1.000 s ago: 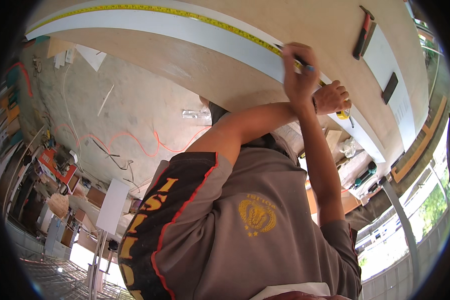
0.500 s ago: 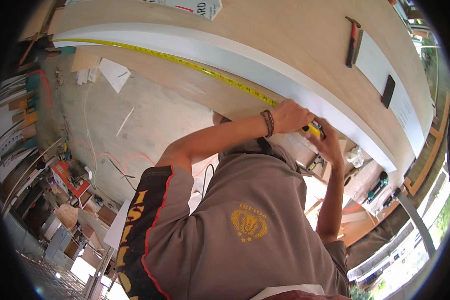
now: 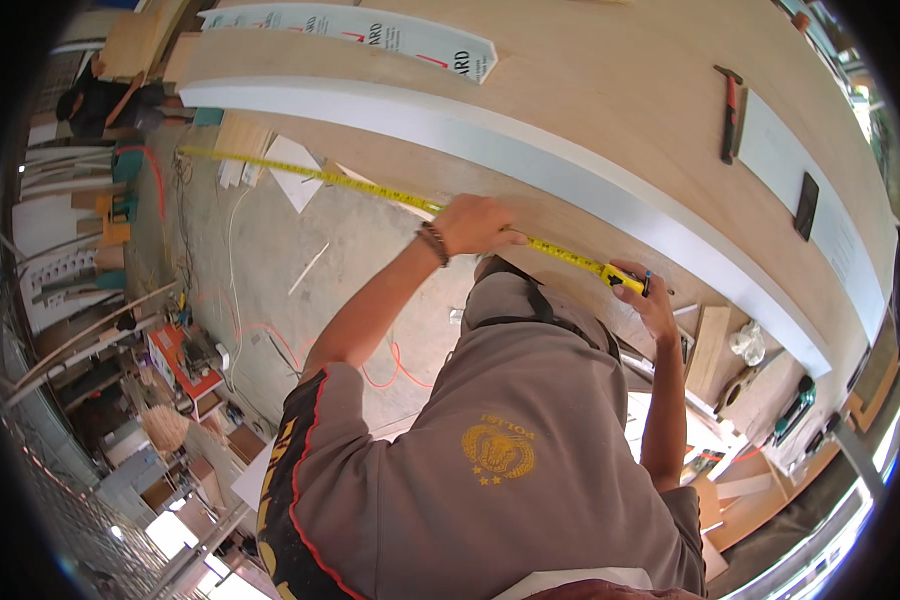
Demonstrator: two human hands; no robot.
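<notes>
My left hand (image 3: 475, 225) is closed on the yellow blade of a tape measure (image 3: 350, 183), partway along its length. The blade runs far out to the left, its free end hanging over the floor area. In my right hand (image 3: 652, 308) is the yellow and black tape measure case (image 3: 615, 276), with a stretch of blade between my two hands. Just beyond both hands, a long white strip of board (image 3: 570, 180) lies along the near side of the wooden work surface (image 3: 590, 85). The blade is apart from the strip.
On the work surface lie a red-handled hammer (image 3: 730, 115), a pale panel (image 3: 767, 140) with a black rectangular object (image 3: 807, 207), and a printed white sheet (image 3: 410, 42). A plastic bag (image 3: 748, 343) and green power tool (image 3: 795, 408) sit right. Another person (image 3: 110, 105) is far left.
The blade has come away from the white strip and swung nearer, over the floor. My left hand has slid left along it, away from the case in my right hand.
</notes>
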